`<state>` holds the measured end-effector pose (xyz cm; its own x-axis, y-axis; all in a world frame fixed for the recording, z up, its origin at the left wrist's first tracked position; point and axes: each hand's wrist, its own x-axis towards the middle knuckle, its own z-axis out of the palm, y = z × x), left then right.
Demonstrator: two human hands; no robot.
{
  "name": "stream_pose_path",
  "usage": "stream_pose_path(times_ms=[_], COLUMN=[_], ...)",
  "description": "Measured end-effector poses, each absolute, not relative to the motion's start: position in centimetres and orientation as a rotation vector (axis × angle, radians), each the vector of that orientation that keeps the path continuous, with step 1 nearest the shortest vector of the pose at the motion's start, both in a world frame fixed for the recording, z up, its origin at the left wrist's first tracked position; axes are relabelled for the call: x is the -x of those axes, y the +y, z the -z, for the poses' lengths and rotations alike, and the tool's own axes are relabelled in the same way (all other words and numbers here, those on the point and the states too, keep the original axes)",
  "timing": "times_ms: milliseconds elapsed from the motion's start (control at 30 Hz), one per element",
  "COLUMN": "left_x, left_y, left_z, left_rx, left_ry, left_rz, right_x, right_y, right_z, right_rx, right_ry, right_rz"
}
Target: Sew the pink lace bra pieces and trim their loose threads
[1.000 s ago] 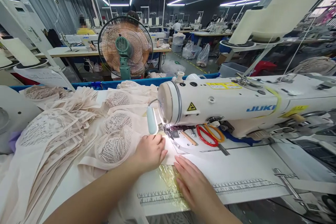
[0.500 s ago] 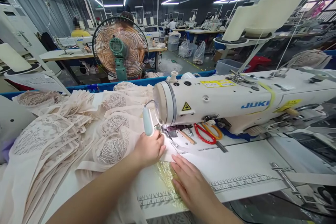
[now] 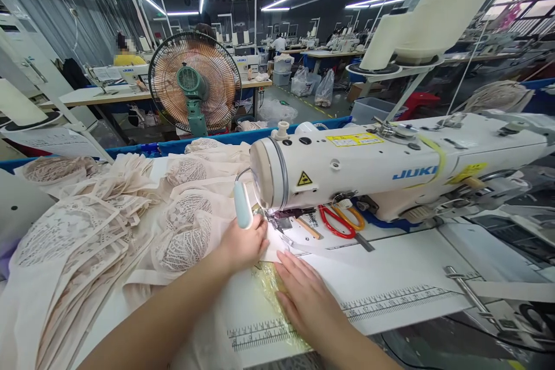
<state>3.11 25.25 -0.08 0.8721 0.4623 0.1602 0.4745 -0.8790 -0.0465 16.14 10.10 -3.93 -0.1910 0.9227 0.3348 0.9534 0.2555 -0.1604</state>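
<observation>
My left hand [image 3: 243,244] is beside the needle area of a white JUKI sewing machine [image 3: 359,159], its fingers curled down on pale beige fabric [image 3: 271,255]. Its fingertips are partly hidden, close to the presser foot. Flat on the machine bed [image 3: 390,266], my right hand [image 3: 306,289] has its fingers stretched out towards the needle, touching the fabric's edge. Between my hands and partly under the right one lies a shiny, yellowish see-through strip [image 3: 267,286]. A small lamp [image 3: 243,206] shines just above my left hand.
Beige lace bra pieces [image 3: 186,237] are heaped left of the machine, with a layered stack [image 3: 82,243] further left. Red-handled scissors [image 3: 336,221] and yellow-handled scissors [image 3: 353,217] lie behind the needle. A fan [image 3: 195,84] stands beyond the table. Thread cones [image 3: 384,40] rise at right.
The whole view has shifted slightly. My right hand has moved a little left, nearer my left hand. The left hand stays by the needle, on the fabric.
</observation>
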Motion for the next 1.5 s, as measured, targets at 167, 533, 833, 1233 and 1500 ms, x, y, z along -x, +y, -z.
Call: stream_pose_path(times_ms=[167,533,833,1233,1500], left_x=[-2.7,-0.7,0.0,0.3,0.6], left_y=[23.1,21.2,23.3,27.1,29.7], left_z=[-0.2,-0.2,-0.6,0.0,1.8], left_rx=[2.941,3.033,3.084,3.112,3.114], left_ry=[-0.627,-0.546,-0.404,-0.445,-0.476], left_rz=[0.172,0.252,0.262,0.158,0.177], right_x=[-14.8,-15.4,-17.9,-17.7,-17.5], right_y=[11.1,10.6,9.3,9.5,9.6], right_z=[3.8,3.5,3.0,3.5,3.7], right_rx=[1.744,1.622,1.657,1.646,1.633], right_ry=[-2.065,-2.019,-2.004,-1.934,-1.904], right_rz=[0.042,-0.127,-0.148,-0.168,-0.141])
